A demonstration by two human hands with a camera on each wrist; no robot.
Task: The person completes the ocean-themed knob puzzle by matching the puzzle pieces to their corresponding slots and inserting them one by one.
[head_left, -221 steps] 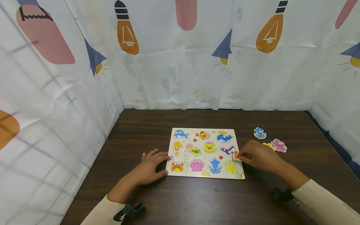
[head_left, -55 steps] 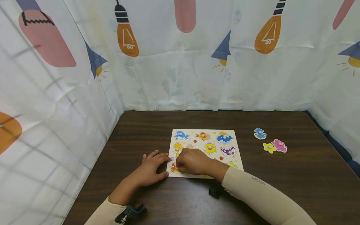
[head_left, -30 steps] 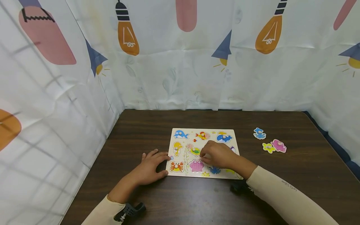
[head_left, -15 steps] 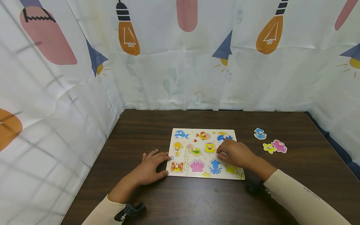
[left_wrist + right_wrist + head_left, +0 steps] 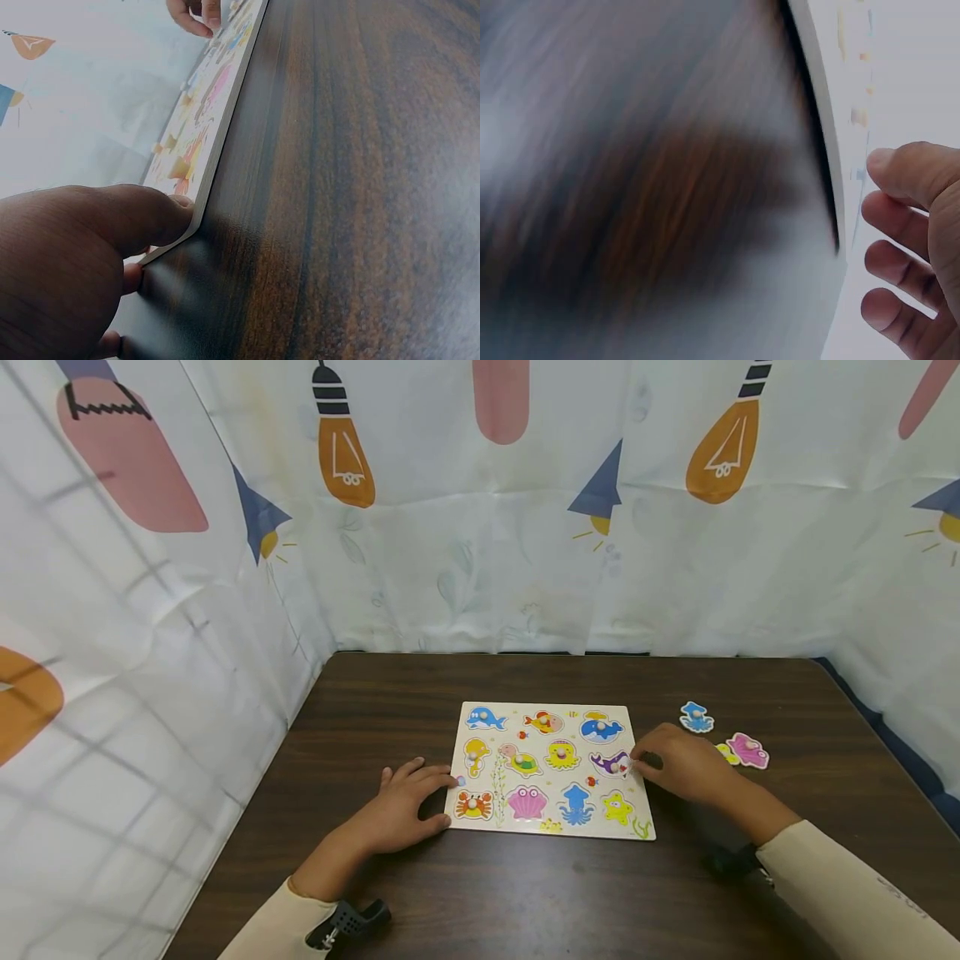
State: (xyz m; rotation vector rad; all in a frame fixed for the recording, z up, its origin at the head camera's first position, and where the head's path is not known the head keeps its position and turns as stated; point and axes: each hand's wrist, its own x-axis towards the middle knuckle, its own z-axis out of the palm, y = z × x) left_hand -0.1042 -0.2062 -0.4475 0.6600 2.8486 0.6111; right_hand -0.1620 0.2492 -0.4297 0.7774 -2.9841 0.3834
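A sea-animal peg puzzle board (image 5: 555,777) lies on the table. My left hand (image 5: 401,810) rests at its left edge with fingers spread; the left wrist view shows the thumb (image 5: 161,221) on the board's corner. My right hand (image 5: 686,764) is over the board's right edge near the purple whale piece (image 5: 611,764). Its fingers (image 5: 892,217) are loosely bent with nothing seen between them. The crab piece (image 5: 474,805) sits in the lower left of the board. Pink shell (image 5: 527,803), blue squid (image 5: 577,805) and yellow starfish (image 5: 617,808) pictures show no knobs.
To the right of the board lie a loose blue squid piece (image 5: 696,717), a pink shell piece (image 5: 748,750) and a yellow starfish piece (image 5: 726,753) partly hidden by my right hand. A patterned white curtain (image 5: 480,568) hangs behind the dark wooden table (image 5: 525,902).
My right hand carried the crab piece from the board's right edge to its lower left, let go there, and moved back rightward past the board's edge. My left hand has stayed put.
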